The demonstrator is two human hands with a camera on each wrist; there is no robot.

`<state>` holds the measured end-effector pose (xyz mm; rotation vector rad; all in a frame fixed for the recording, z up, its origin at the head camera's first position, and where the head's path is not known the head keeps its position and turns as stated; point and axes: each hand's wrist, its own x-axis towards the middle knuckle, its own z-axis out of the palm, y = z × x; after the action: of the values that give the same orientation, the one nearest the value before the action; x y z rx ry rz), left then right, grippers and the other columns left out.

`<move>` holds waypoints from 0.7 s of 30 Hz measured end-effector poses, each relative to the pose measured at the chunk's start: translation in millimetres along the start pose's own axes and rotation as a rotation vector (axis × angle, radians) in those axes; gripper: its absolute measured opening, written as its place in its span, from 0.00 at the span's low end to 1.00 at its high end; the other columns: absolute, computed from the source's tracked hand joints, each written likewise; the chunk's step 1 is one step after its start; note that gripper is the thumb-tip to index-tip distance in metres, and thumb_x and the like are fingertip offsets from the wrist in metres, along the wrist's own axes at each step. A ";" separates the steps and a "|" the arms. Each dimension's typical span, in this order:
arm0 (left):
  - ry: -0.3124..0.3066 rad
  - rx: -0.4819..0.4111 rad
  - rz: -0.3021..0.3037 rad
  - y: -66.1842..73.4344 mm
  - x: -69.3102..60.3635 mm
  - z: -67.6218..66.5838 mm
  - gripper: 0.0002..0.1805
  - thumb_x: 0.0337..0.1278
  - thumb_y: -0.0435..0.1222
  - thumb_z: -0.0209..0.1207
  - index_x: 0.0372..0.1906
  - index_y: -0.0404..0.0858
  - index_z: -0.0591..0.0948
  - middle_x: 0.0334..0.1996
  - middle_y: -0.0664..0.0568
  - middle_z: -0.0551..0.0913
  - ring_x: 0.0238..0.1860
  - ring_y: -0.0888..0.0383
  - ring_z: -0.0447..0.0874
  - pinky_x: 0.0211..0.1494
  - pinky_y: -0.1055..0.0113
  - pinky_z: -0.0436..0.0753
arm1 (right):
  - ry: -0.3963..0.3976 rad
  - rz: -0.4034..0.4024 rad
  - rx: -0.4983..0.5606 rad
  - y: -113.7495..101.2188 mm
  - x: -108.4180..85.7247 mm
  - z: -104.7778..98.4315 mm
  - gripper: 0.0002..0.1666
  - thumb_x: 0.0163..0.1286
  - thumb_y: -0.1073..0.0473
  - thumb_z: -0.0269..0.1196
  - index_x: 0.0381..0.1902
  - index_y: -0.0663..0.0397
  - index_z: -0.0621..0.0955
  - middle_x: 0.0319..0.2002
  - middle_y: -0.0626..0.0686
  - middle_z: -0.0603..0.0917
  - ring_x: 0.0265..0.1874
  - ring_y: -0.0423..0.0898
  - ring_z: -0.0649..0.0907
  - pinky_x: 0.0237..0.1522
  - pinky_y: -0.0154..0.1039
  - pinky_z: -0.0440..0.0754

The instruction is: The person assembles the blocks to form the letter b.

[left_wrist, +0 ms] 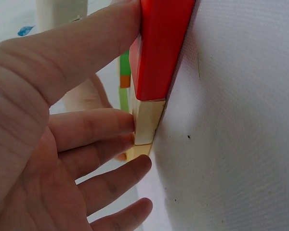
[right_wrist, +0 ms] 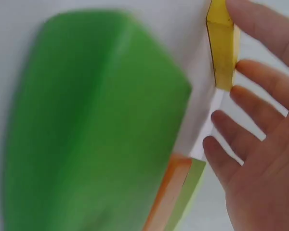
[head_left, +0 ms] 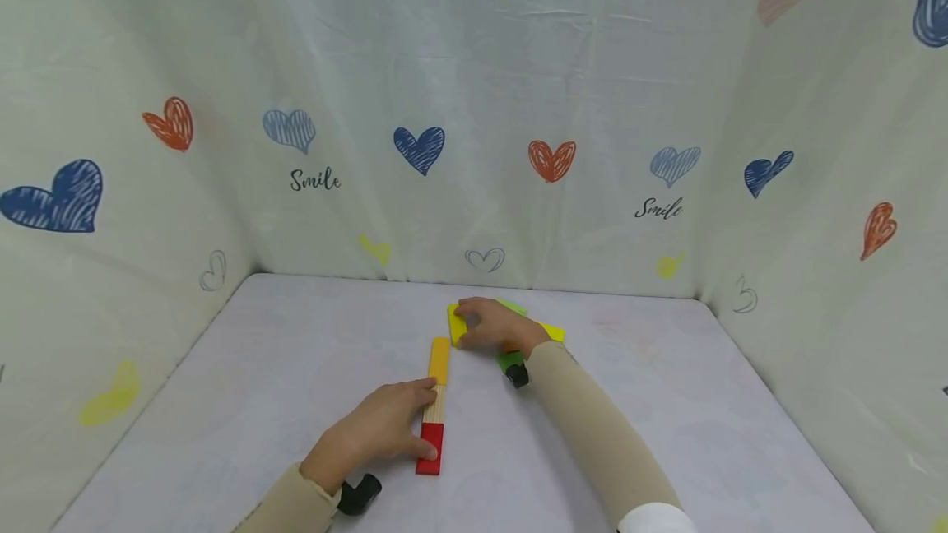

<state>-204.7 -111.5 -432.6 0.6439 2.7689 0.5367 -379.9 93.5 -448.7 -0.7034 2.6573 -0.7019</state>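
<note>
A column of an orange-yellow block [head_left: 439, 359], a plain wood block [head_left: 434, 405] and a red block [head_left: 429, 462] lies on the table. My left hand [head_left: 381, 426] rests along its left side, thumb on the red block [left_wrist: 164, 48], fingertips by the wood block [left_wrist: 148, 120]; the fingers are fairly straight. Beyond the column's far end, my right hand [head_left: 496, 324] holds a yellow block [head_left: 454, 326] between thumb and fingers; the right wrist view shows the thumb and a finger touching this yellow block [right_wrist: 223, 53].
Under and behind the right forearm lie a green block [head_left: 509, 360], a light green block [head_left: 514, 306] and another yellow block [head_left: 554, 332]. An orange piece [right_wrist: 167, 192] shows beside them. A heart-printed curtain [head_left: 607, 89] surrounds the white table [head_left: 296, 319].
</note>
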 end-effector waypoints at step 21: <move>0.007 0.019 -0.006 -1.0 1.0 2.7 0.42 0.37 0.55 0.73 0.60 0.39 0.77 0.65 0.48 0.72 0.63 0.48 0.71 0.63 0.49 0.72 | 0.034 0.004 0.025 -12.7 16.0 -2.2 0.36 0.59 0.47 0.68 0.65 0.46 0.73 0.68 0.47 0.68 0.69 0.48 0.63 0.70 0.47 0.59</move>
<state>-205.1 -111.1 -435.6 0.6390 2.7844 0.5125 -389.3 76.2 -442.7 -0.6860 2.6747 -0.7506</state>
